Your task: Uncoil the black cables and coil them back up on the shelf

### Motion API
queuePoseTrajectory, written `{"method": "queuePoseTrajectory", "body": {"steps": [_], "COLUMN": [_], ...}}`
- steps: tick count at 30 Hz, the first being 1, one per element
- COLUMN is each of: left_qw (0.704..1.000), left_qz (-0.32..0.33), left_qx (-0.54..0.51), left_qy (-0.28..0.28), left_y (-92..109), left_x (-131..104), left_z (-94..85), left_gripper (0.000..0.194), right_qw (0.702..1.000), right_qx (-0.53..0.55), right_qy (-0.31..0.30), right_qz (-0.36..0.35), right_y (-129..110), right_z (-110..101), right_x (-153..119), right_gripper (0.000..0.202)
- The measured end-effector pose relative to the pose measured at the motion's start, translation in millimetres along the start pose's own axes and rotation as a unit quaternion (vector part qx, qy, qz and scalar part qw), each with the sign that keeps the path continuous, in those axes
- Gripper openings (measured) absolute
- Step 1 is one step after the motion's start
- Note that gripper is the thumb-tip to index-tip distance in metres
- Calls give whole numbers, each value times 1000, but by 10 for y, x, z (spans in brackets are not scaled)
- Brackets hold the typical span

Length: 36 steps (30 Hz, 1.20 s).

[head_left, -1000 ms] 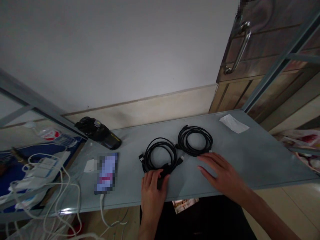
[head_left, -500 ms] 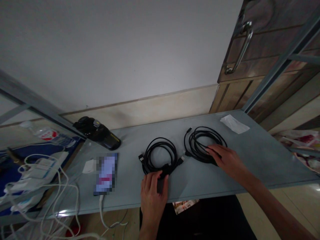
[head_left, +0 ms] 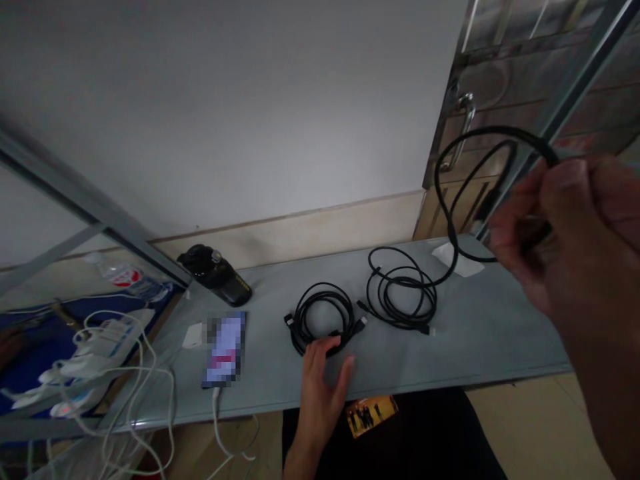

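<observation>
Two coils of black cable lie on the grey table. My left hand [head_left: 323,390] rests at the near edge of the left coil [head_left: 299,333], thumb apart from the fingers, which touch the cable without gripping it. Raised high at the right and close to the camera, my right hand [head_left: 530,233] is closed on a looped length of black cable [head_left: 443,180]. That length runs down to the right coil [head_left: 383,303], which lies loosely on the table. Fingers hide part of the held cable.
A black bottle [head_left: 215,275] lies behind a phone [head_left: 224,350] with a white cable. White paper [head_left: 463,261] is at the back right. Tangled white cords [head_left: 127,373] hang at the left; metal posts [head_left: 575,87] frame the table [head_left: 480,347].
My right hand has risen from the right coil toward the camera, pulling up a loop of cable. The right coil has loosened. My left hand's thumb has spread from the fingers. The view has shifted slightly.
</observation>
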<state>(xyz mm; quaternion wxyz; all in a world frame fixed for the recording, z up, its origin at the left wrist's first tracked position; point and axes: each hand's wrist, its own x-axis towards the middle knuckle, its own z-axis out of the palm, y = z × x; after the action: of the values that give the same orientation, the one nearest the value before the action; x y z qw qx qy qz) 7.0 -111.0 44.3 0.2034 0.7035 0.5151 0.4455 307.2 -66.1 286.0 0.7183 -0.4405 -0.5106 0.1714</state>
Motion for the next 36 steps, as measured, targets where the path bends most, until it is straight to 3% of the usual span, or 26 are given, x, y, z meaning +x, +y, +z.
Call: {"method": "queuePoseTrajectory", "body": {"steps": [4,8,11,14,17,20,21,23,27,29,32,36], "left_qw": [982,913,876,850,801,731,720,738,831,885,946,968], "left_qz": [-29,-86,-106,-126,-221,-340,-362,-378,-365,-333,-272,-189], "left_qx": [-164,-378,-454,-506,-553,-584,-582,-551,-419,-326,-163,1], "left_qy": [-85,-129,-124,-82,-64,-100,-109,-97,-22,-12,-71,-166], "left_y": [509,844,922,933,917,835,788,676,457,355,146,-277], "left_x": [160,334,389,303,48,-261,-340,-435,-451,-489,-711,-1262], "left_z": [131,336,424,450,455,403,355,193,-315,-555,-733,-644], "left_gripper": [50,73,78,73,66,61,59,56,56,56,56,45], "right_qw": [999,995,989,988,989,990,990,990,985,979,972,963], "right_qx": [-9,47,88,89,75,42,24,-11,-74,-94,-92,-116], "right_qy": [-29,-89,-116,-124,-117,-106,-102,-95,-83,-77,-75,-102], "right_qz": [14,-6,-3,13,44,80,90,103,133,161,202,219], "right_y": [-470,-527,-424,-254,6,327,437,650,1036,1212,1456,1742], "right_z": [53,9,-61,-136,-187,-212,-223,-261,-415,-500,-578,-579], "right_x": [-182,-341,-458,-654,-933,-1197,-1263,-1357,-1456,-1499,-1577,-1708], "right_gripper": [28,27,27,29,30,32,33,37,48,54,60,61]}}
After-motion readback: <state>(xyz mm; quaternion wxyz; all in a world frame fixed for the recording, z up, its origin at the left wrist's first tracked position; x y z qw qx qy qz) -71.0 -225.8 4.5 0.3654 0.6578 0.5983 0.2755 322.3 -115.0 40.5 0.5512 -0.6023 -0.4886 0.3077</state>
